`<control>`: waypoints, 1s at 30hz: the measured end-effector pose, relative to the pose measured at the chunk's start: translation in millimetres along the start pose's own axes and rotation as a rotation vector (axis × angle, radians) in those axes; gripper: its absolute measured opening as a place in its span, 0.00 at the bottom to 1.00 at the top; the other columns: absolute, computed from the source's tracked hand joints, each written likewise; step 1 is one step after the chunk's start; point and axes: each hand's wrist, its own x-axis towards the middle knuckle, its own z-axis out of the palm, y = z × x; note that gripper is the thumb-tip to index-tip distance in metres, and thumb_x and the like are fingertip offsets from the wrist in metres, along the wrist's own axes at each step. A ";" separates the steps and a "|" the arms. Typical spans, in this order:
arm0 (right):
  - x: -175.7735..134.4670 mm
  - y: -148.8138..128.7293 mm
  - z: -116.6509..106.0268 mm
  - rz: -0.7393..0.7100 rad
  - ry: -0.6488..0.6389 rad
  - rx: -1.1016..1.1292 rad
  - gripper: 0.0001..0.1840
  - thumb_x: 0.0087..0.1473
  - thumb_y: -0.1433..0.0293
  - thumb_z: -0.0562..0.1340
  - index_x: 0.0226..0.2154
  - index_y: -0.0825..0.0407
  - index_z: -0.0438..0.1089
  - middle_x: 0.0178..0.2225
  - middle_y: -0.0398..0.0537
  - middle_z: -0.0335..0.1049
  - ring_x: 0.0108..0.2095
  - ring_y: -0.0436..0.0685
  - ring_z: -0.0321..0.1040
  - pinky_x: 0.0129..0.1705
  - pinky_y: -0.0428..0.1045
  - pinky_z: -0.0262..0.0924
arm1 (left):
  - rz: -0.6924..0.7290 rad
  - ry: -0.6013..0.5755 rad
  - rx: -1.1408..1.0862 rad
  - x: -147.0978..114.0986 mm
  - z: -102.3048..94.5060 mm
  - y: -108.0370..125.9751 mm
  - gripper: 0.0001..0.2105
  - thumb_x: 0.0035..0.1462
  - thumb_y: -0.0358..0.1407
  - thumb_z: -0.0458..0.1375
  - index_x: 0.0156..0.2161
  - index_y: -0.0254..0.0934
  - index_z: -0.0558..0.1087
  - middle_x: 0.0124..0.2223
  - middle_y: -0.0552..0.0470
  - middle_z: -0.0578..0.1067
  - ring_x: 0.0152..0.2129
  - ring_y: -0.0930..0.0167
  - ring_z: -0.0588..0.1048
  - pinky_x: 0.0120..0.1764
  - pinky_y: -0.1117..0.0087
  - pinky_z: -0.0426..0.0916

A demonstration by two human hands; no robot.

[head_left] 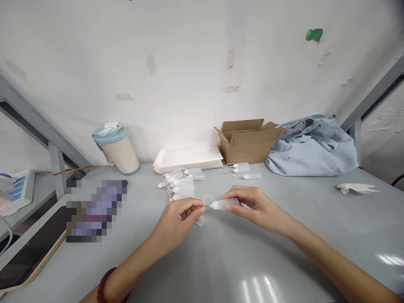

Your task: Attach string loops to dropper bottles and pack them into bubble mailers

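Observation:
My right hand (257, 208) grips a small translucent squeeze bottle (221, 204) between thumb and fingers. The bottle lies level with its white nozzle to the left, and a thin dark needle sticks out of it. From the nozzle a white cord (208, 196) loops over to my left hand (181, 219). Thumb and forefinger of that hand are pinched at the cord's far end, by the needle; the small piece between them is mostly hidden. Under the left fingertips a clear piece (199, 222) rests on the table. Beyond my left hand lies a pile of similar bottles (181, 183).
More bottles (251, 176) lie before an open cardboard box (249, 147). White envelopes (189, 156) are stacked against the wall. A tumbler (118, 149) and phone (34, 242) stand left, with a blurred-out item (97, 212). At right are a cloth bag (312, 151) and crumpled tissue (356, 188).

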 end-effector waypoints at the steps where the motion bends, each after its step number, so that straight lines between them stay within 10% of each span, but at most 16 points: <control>1: 0.0 0.1 -0.1 0.002 0.003 -0.004 0.11 0.55 0.63 0.59 0.39 0.47 0.74 0.33 0.45 0.70 0.29 0.50 0.60 0.32 0.47 0.58 | 0.025 0.001 0.036 -0.2 0.2 -0.4 0.10 0.58 0.36 0.52 0.33 0.39 0.75 0.24 0.55 0.71 0.22 0.73 0.67 0.25 0.75 0.58; 19: -0.1 8.4 15.8 -0.068 -0.017 -0.067 0.15 0.60 0.62 0.54 0.41 0.49 0.73 0.33 0.45 0.72 0.30 0.52 0.65 0.31 0.47 0.58 | 0.200 0.015 0.279 -8.2 10.5 -6.4 0.11 0.60 0.33 0.48 0.31 0.38 0.71 0.24 0.54 0.69 0.20 0.73 0.64 0.26 0.73 0.57; 30: -0.6 11.9 17.0 -0.155 0.095 -0.039 0.12 0.58 0.67 0.57 0.43 0.48 0.71 0.38 0.47 0.73 0.36 0.55 0.69 0.37 0.49 0.62 | -0.125 0.010 -0.092 -5.1 2.6 8.0 0.09 0.55 0.38 0.54 0.37 0.38 0.74 0.25 0.54 0.73 0.21 0.73 0.68 0.26 0.74 0.63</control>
